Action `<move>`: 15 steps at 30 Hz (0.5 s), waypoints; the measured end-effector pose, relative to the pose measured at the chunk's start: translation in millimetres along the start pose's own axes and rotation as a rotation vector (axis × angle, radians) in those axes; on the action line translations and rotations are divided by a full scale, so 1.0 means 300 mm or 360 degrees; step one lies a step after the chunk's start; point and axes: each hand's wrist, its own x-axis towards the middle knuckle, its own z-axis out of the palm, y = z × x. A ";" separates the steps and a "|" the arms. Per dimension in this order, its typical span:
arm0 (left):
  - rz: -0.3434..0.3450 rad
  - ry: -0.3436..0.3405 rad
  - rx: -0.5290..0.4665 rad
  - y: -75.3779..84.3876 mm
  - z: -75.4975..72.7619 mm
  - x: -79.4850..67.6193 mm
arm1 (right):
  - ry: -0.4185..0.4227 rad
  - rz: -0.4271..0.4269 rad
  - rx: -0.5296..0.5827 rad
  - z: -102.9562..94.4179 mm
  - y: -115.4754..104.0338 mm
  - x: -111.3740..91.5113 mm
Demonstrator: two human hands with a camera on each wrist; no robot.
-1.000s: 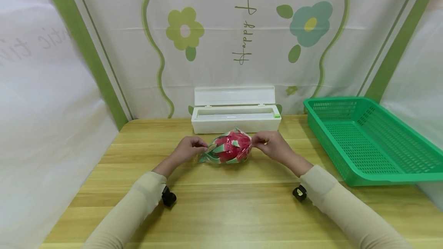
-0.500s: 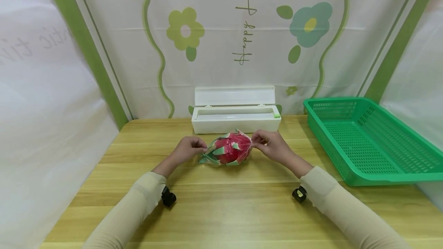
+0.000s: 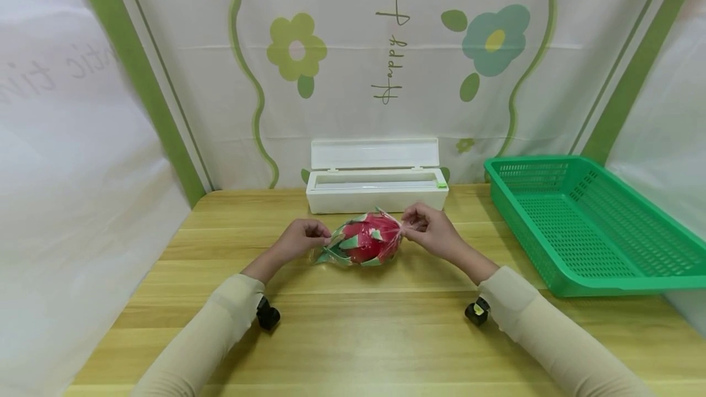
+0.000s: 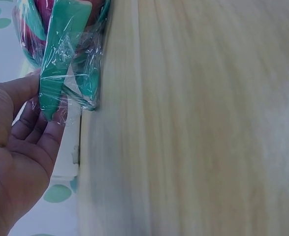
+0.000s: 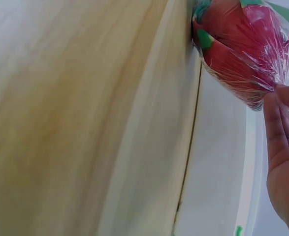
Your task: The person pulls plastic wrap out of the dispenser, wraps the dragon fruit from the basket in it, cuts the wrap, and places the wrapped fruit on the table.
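A red dragon fruit [image 3: 366, 241] with green leaf tips lies on its side in the middle of the head view, covered in clear plastic wrap [image 5: 262, 78]. My left hand [image 3: 300, 238] is at its leafy left end; in the left wrist view the thumb and fingers pinch the wrap round a green tip. At the opposite end my right hand [image 3: 434, 230] pinches the gathered wrap between thumb and fingers. The wrap there is twisted narrow and creased toward the fingertips. Part of the right fingers is cut off in the right wrist view.
Behind the fruit stands a long white box [image 3: 378, 203], its lid raised, with a roll inside and a green piece at its right end. A green plastic basket [image 3: 524, 242] stands on the right of the wooden table [image 3: 358, 336]. Printed cloth hangs behind.
The right hand has risen slightly with its fingers shifting on the wrap's gathered end. The fruit has turned and moved a little to the right; the left hand stays nearly in place.
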 end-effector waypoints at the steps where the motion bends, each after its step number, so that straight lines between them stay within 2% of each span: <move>1: -0.0003 -0.0003 -0.0008 -0.001 0.000 0.000 | 0.0002 0.0020 0.0007 -0.002 -0.013 -0.003; 4: -0.0005 -0.0015 -0.0024 -0.003 -0.001 -0.002 | -0.0004 0.0026 -0.0006 -0.009 -0.060 -0.012; 8: -0.0004 -0.0027 -0.0006 -0.007 -0.002 -0.001 | -0.0023 -0.0081 -0.0050 -0.021 -0.113 -0.018; 12: -0.0014 -0.0042 0.0006 -0.008 -0.005 -0.001 | -0.0046 -0.0103 -0.0046 -0.028 -0.100 -0.017; 15: -0.0026 -0.0055 0.0016 0.016 -0.008 -0.013 | -0.0046 -0.0003 -0.0034 -0.030 -0.051 -0.013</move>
